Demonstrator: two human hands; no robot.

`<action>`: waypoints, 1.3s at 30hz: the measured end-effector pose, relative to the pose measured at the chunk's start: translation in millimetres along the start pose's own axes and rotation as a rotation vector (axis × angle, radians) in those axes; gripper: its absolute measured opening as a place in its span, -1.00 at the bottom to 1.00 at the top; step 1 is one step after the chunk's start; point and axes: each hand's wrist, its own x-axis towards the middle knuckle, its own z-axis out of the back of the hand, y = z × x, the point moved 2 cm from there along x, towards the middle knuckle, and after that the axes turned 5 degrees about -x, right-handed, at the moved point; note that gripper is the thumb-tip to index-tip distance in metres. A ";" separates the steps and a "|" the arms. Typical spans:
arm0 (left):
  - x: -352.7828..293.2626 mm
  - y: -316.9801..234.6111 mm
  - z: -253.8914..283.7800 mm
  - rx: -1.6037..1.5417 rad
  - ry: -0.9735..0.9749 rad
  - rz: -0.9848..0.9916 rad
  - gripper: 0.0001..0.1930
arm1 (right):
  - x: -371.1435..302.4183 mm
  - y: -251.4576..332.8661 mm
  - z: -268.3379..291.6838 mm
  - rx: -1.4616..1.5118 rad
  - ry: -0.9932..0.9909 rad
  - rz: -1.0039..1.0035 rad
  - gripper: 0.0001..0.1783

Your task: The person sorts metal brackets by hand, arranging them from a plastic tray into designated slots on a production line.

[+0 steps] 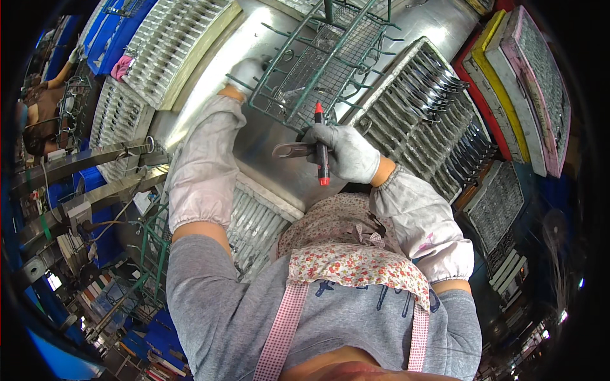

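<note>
Steel worktop (pixel 264 143) in a crowded workshop, with a green wire rack (pixel 332 63) just ahead of your right fingers.

Your right hand (pixel 352 152) is closed around a black-and-red marker (pixel 323 162) and a dark, spoon-shaped metal piece (pixel 291 150); the exact grip is partly hidden. The piece juts left from those fingers, its long axis running crosswise, while the marker stands across it, one red end pointing away from you, near the rack's closest edge. Your left hand (pixel 246 73) is farther out, well apart from the piece, at the rack's left side; you can't tell whether its blurred fingers grip the wire. Right of your right fingers lies a ridged tray (pixel 406 136).
</note>
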 end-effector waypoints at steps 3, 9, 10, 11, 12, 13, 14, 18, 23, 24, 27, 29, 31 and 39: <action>-26.3 65.2 -23.5 0.006 -0.098 0.003 -0.64 | 4.0 -2.4 -1.1 0.026 -0.008 0.005 -0.74; -20.5 115.4 -121.3 0.002 -0.361 -0.061 -0.63 | 0.8 7.8 -1.4 -0.057 -0.240 0.061 -0.70; -8.7 122.0 -136.2 0.003 -0.407 -0.079 -0.63 | -9.4 4.0 -6.8 -0.061 -0.247 0.055 -0.70; -1.7 117.5 -157.4 0.004 -0.450 -0.105 -0.62 | -24.5 -6.2 -14.4 -0.099 -0.320 0.029 -0.70; 25.9 115.1 -172.6 0.016 -0.520 -0.094 -0.62 | -34.0 -7.5 -20.5 -0.123 -0.363 0.037 -0.69; 31.3 122.0 -188.2 0.019 -0.571 -0.106 -0.62 | -42.2 -1.6 -17.2 -0.102 -0.412 0.058 -0.68; 26.4 124.4 -206.7 0.016 -0.608 -0.141 -0.61 | -56.7 -11.9 -18.9 -0.146 -0.403 0.030 -0.69; 36.1 141.6 -236.5 0.020 -0.779 -0.177 -0.60 | -111.1 -51.8 -38.0 -0.051 -0.296 -0.281 -0.67; -7.6 63.2 -209.4 -0.034 -0.101 0.351 -0.62 | -169.8 -79.8 -44.3 0.099 -0.402 -0.581 -0.65; -24.8 57.7 -207.9 0.045 -0.038 0.350 -0.63 | -173.3 -82.3 -40.2 0.097 -0.394 -0.580 -0.65; -85.7 19.3 -184.1 0.055 0.261 0.417 -0.59 | -182.5 -71.8 -22.9 -0.251 -0.460 -0.547 -0.66; -133.2 12.5 -179.7 0.002 0.340 0.398 -0.60 | -180.4 -70.2 -14.8 -0.328 -0.400 -0.489 -0.70; -169.5 5.8 -168.1 -0.057 0.412 0.377 -0.61 | -174.5 -72.4 -10.6 -0.384 -0.321 -0.409 -0.72; -225.3 -102.8 -61.5 -0.490 0.822 0.145 -0.68 | -159.5 -51.6 -7.0 -0.558 -0.131 0.017 -0.77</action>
